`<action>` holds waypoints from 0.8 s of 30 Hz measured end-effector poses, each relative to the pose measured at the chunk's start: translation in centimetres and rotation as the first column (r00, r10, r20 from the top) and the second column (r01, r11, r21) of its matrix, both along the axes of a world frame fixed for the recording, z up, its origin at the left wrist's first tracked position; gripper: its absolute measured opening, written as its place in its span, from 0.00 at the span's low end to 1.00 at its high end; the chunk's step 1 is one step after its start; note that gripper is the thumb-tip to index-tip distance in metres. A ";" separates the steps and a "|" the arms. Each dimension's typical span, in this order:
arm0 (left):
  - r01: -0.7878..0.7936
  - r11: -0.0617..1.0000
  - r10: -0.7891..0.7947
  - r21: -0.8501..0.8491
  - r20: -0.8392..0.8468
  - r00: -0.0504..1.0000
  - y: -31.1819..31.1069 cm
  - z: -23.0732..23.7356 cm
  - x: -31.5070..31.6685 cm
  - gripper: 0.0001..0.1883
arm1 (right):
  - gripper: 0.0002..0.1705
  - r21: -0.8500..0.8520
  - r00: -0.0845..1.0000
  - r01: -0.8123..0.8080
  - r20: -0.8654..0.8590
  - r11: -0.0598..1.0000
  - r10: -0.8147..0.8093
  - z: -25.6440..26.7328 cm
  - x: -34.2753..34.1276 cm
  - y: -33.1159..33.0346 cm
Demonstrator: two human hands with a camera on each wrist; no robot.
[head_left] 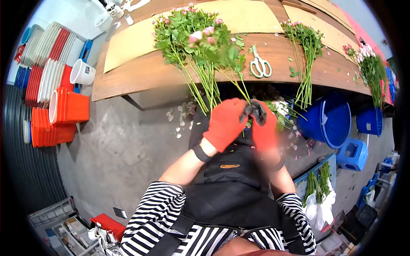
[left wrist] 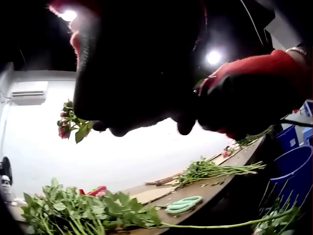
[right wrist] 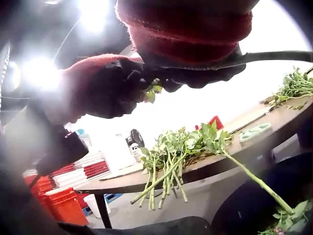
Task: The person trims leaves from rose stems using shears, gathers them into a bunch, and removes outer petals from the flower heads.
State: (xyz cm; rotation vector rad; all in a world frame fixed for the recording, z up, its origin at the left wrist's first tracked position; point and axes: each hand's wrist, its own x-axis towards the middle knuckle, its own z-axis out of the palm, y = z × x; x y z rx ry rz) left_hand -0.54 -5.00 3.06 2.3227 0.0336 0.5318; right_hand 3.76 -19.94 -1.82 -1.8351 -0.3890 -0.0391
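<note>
Both hands wear red gloves with dark palms and meet in front of the black apron. The left hand [head_left: 226, 123] curls its fingers round the lower stems of a pink rose spray [head_left: 200, 37], whose blooms are blurred above the table. Close against it, the right hand [head_left: 264, 128] pinches at the same stems with its fingertips. In the left wrist view a rose head [left wrist: 64, 131] shows beside the dark glove. A large bunch of leafy roses [head_left: 179, 40] lies on the table with stems over the edge. Green-handled scissors [head_left: 260, 67] lie to its right.
The brown table [head_left: 141, 81] bears cardboard sheets [head_left: 128, 50], a smaller rose bunch [head_left: 305, 42] and another bunch [head_left: 370, 64] at far right. Blue buckets [head_left: 331, 123] and a blue stool [head_left: 352, 154] stand right. Orange crates [head_left: 70, 109] stand left. Petals litter the floor.
</note>
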 end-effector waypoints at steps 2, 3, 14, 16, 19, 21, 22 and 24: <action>0.037 0.997 -0.043 -0.068 -0.087 0.995 0.3 0.2 0.1 0.17 | 0.18 -0.054 0.996 0.059 0.068 0.997 -0.056 0.7 0.0 -0.6; 0.024 0.998 -0.027 -0.050 -0.074 0.997 1.4 0.8 0.2 0.23 | 0.18 -0.074 0.991 0.099 0.101 0.992 -0.091 0.9 0.1 -0.7; 0.157 0.338 -0.090 -0.928 0.135 0.987 5.6 0.6 1.1 0.17 | 0.24 -0.241 0.855 0.146 0.518 0.960 0.000 -1.1 -1.3 -2.2; 0.156 0.286 -0.068 -0.945 0.143 0.987 4.8 0.6 1.0 0.17 | 0.24 -0.232 0.852 0.153 0.523 0.961 -0.009 -2.0 -1.3 -2.3; 0.105 0.314 -0.053 -0.944 0.093 0.994 3.8 2.2 0.7 0.17 | 0.25 -0.232 0.863 0.129 0.506 0.964 0.007 -2.4 -1.6 -2.3; 0.116 0.403 -0.054 -0.908 0.103 0.993 3.3 2.4 0.7 0.17 | 0.26 -0.252 0.880 0.095 0.474 0.963 0.038 -2.4 -1.8 -2.3; 0.074 0.409 0.014 -0.910 0.087 0.996 2.9 1.8 0.6 0.16 | 0.26 -0.261 0.888 0.077 0.458 0.962 0.053 -2.4 -2.0 -2.2; 0.020 0.405 0.064 -0.914 0.050 0.997 2.6 1.6 0.5 0.17 | 0.26 -0.301 0.889 0.065 0.451 0.952 0.082 -1.6 -2.2 -2.0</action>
